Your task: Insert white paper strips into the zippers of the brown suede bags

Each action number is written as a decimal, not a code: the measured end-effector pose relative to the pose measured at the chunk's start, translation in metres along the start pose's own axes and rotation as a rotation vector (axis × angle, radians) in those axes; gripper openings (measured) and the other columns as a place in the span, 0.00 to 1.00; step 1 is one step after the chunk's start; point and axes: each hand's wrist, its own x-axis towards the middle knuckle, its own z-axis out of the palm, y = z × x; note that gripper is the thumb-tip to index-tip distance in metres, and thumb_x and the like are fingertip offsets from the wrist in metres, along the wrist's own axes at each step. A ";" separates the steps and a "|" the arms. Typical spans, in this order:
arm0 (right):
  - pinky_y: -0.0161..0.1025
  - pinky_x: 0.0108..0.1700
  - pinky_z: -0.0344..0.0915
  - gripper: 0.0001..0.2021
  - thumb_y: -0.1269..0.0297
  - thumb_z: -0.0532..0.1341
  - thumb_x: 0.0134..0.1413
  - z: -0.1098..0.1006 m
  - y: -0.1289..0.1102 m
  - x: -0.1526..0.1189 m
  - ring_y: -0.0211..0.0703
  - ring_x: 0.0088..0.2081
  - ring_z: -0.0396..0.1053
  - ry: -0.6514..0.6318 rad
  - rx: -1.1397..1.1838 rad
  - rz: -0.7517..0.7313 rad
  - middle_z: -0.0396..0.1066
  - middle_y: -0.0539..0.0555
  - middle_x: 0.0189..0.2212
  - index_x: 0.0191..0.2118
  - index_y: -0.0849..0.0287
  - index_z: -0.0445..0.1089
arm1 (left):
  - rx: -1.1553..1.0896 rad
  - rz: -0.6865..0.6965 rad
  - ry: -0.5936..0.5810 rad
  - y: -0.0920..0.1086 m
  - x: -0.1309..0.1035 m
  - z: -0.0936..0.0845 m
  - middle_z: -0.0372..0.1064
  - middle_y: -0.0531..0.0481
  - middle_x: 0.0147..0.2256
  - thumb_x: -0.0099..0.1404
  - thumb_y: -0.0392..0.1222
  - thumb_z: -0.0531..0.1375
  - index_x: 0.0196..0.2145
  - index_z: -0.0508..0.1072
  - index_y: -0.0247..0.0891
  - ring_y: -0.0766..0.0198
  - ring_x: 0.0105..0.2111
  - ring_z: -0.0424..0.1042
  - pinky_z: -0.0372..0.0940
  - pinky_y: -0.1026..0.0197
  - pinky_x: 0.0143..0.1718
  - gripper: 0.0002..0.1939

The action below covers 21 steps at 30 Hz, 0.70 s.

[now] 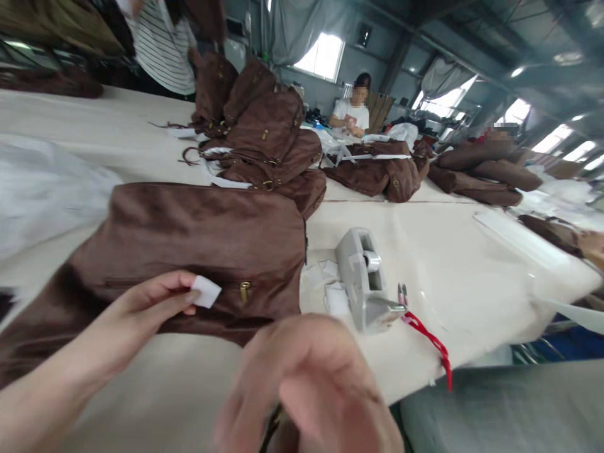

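My left hand [160,299] pinches a small white square piece [206,291] between thumb and fingers, over a large brown bag [202,226] lying on the pale table. A brass zipper pull [244,290] shows on the bag just right of that piece. Close to the camera, my right hand [311,384] is blurred, with its fingers curled. Something dark with a brass-coloured part shows below its fingers; whether the hand grips it is unclear. Right of the bag stands a grey tape dispenser [361,277], with white squares [336,297] beside it.
Brown bags [264,132] are piled behind the large bag, and more lie farther right. Tweezers or a small tool with a red cord [431,336] lie by the table's front edge. White plastic [47,189] is at left. One person [352,116] works across the table; another stands at upper left.
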 end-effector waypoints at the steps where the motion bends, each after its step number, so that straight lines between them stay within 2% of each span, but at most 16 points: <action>1: 0.36 0.26 0.65 0.24 0.39 0.48 0.54 -0.001 -0.004 0.009 0.42 0.23 0.67 0.058 -0.061 -0.025 0.69 0.51 0.20 0.31 0.53 0.71 | -0.032 0.044 -0.069 0.004 -0.004 0.001 0.71 0.56 0.30 0.52 0.46 0.62 0.35 0.70 0.36 0.67 0.32 0.68 0.62 0.67 0.35 0.14; 4: 0.34 0.25 0.57 0.18 0.47 0.54 0.56 -0.001 -0.004 0.037 0.38 0.21 0.63 0.297 -0.528 -0.047 0.68 0.49 0.18 0.25 0.56 0.67 | -0.045 0.122 -0.155 0.013 -0.010 0.003 0.70 0.54 0.27 0.55 0.45 0.61 0.32 0.70 0.35 0.69 0.28 0.66 0.60 0.69 0.31 0.11; 5: 0.34 0.25 0.55 0.18 0.49 0.55 0.56 0.000 0.001 0.045 0.38 0.20 0.62 0.327 -0.718 -0.027 0.66 0.49 0.17 0.22 0.56 0.66 | -0.066 0.124 -0.164 0.014 -0.011 0.004 0.70 0.53 0.27 0.55 0.46 0.60 0.32 0.70 0.34 0.69 0.28 0.66 0.60 0.68 0.30 0.11; 7: 0.36 0.25 0.51 0.18 0.53 0.55 0.56 0.004 0.015 0.058 0.39 0.20 0.62 0.239 -1.011 0.049 0.66 0.49 0.16 0.20 0.56 0.65 | -0.105 0.108 -0.175 0.012 -0.009 0.005 0.72 0.50 0.30 0.56 0.45 0.59 0.36 0.69 0.34 0.66 0.29 0.69 0.61 0.67 0.28 0.12; 9: 0.37 0.26 0.50 0.14 0.55 0.56 0.54 0.012 0.031 0.066 0.42 0.23 0.66 0.074 -1.187 0.140 0.70 0.51 0.19 0.22 0.55 0.67 | -0.110 0.093 -0.177 0.008 -0.007 0.007 0.73 0.49 0.30 0.57 0.41 0.57 0.40 0.69 0.34 0.66 0.28 0.70 0.61 0.67 0.26 0.13; 11: 0.38 0.26 0.52 0.12 0.56 0.58 0.52 0.020 0.045 0.071 0.47 0.28 0.69 -0.060 -1.301 0.224 0.74 0.54 0.25 0.25 0.55 0.70 | -0.074 0.112 -0.191 0.003 -0.006 0.009 0.72 0.50 0.28 0.56 0.36 0.55 0.39 0.71 0.34 0.67 0.27 0.70 0.61 0.68 0.26 0.12; 13: 0.39 0.28 0.54 0.11 0.56 0.57 0.52 0.027 0.055 0.075 0.50 0.32 0.71 -0.127 -1.371 0.278 0.75 0.58 0.29 0.27 0.57 0.71 | -0.030 0.173 -0.199 -0.002 -0.005 0.012 0.72 0.51 0.27 0.55 0.32 0.53 0.36 0.73 0.34 0.68 0.27 0.69 0.62 0.68 0.29 0.12; 17: 0.39 0.30 0.56 0.11 0.61 0.54 0.52 0.035 0.060 0.080 0.49 0.33 0.71 -0.160 -1.413 0.287 0.75 0.59 0.31 0.27 0.57 0.71 | 0.093 0.328 -0.177 -0.009 -0.007 0.016 0.72 0.52 0.28 0.53 0.27 0.51 0.31 0.74 0.35 0.67 0.29 0.70 0.64 0.68 0.33 0.14; 21: 0.38 0.30 0.54 0.10 0.62 0.54 0.51 0.039 0.057 0.078 0.46 0.32 0.70 -0.162 -1.402 0.229 0.74 0.56 0.28 0.25 0.57 0.70 | 0.141 0.370 -0.083 -0.011 -0.006 0.014 0.73 0.52 0.28 0.51 0.26 0.49 0.31 0.74 0.35 0.68 0.28 0.70 0.63 0.69 0.31 0.15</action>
